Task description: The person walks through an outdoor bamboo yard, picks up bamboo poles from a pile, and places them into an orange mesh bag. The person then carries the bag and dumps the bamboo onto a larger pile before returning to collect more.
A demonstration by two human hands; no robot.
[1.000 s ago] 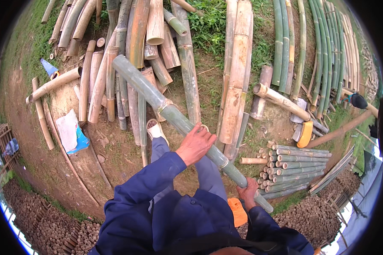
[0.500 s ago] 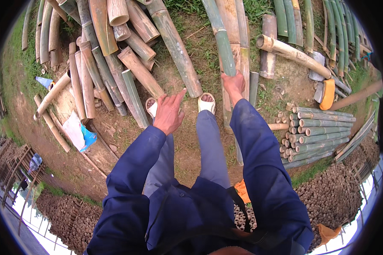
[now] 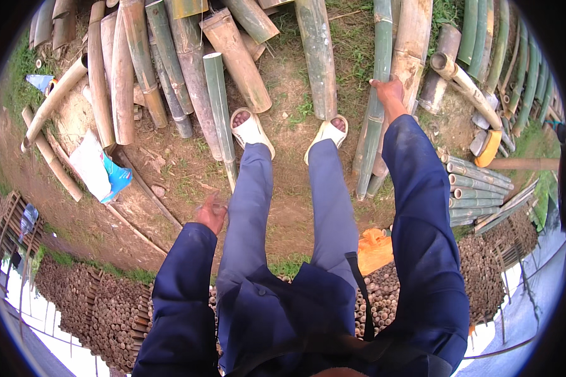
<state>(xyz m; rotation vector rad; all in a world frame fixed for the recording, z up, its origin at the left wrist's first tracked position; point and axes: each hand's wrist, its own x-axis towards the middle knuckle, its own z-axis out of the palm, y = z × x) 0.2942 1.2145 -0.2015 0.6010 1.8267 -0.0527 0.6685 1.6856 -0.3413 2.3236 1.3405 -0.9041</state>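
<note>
My right hand [image 3: 391, 95] is closed round a long green bamboo pole [image 3: 372, 129], its thumb lying across the pole. The pole's near end rests by the ground to the right of my feet. Beside it lies a wide tan bamboo length [image 3: 412, 50], partly covered by my hand and sleeve. My left hand [image 3: 212, 213] hangs low beside my left leg, its fingers loosely apart and a little blurred, with nothing seen in them. A thick grey-green bamboo piece [image 3: 316, 56] ends at my right shoe. Close to my left shoe lies a cut brown bamboo piece [image 3: 239, 63].
Several bamboo pieces [image 3: 124, 81] lie at the left, near a white and blue sack [image 3: 100, 169]. At the right are a bamboo stack [image 3: 475, 191] and a yellow-orange object [image 3: 488, 149]. Behind me are an orange bag [image 3: 375, 250] and piled bamboo ends [image 3: 380, 292].
My left hand has dropped back from near the bamboo to beside my leg. My right hand keeps its hold on the green pole. The view has shifted and more of my legs shows.
</note>
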